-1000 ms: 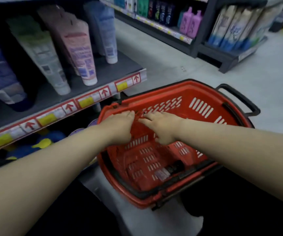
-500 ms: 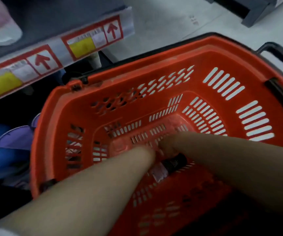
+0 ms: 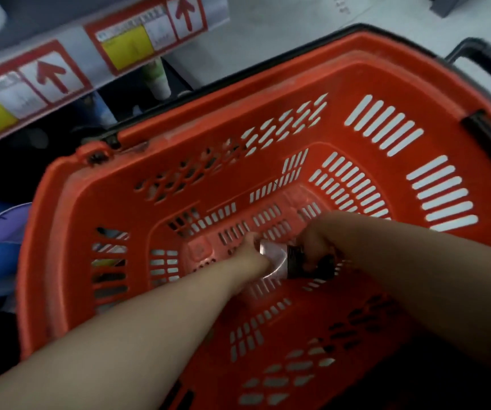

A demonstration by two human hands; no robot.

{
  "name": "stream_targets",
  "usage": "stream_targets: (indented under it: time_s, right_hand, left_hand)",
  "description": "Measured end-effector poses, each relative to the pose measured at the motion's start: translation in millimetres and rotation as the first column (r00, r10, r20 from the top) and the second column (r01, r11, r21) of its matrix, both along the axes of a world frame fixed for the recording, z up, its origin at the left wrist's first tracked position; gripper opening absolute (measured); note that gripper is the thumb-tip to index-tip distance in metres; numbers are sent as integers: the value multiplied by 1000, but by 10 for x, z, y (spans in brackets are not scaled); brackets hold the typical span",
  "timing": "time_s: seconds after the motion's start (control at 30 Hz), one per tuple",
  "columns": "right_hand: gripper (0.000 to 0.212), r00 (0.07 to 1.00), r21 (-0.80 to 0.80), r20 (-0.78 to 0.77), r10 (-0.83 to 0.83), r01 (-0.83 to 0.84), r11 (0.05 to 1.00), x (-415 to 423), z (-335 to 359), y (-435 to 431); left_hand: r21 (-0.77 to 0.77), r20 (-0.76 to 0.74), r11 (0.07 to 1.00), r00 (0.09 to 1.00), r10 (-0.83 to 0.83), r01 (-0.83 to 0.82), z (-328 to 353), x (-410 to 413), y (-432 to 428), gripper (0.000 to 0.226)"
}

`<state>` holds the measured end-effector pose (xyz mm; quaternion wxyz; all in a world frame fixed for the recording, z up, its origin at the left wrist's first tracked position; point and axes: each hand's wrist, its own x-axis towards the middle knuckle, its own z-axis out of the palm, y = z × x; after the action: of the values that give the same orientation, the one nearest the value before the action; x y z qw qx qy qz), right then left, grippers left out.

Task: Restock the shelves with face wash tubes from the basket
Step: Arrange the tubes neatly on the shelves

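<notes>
left hand [image 3: 252, 257] and right hand [image 3: 316, 242] half cover a blurred tube [image 3: 278, 258]

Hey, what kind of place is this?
Probably a shop aisle, maybe in a drugstore or supermarket: there is a red shopping basket, shelf-edge price labels with red arrows, and a tube stocked beneath them.

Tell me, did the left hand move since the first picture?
Yes. The left hand went from the far rim of the basket down to its floor, and grips the tube there.
</notes>
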<state>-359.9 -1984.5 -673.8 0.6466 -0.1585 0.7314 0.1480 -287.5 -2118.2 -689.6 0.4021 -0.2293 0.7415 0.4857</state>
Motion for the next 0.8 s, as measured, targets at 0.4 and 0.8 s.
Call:
stream_targets:
  time_s: [0.4, 0.8]
  right_hand:
    - [29, 785, -463, 111, -609, 584, 667, 170, 1239, -475]
    - [27, 845, -920, 124, -520, 295, 260, 1195, 2450, -1953]
  left_hand:
    - [420, 26, 776, 861, 508, -471, 1256, 154, -740, 5]
    - [493, -451, 790, 670, 590, -363, 2487, 1292, -1952, 14]
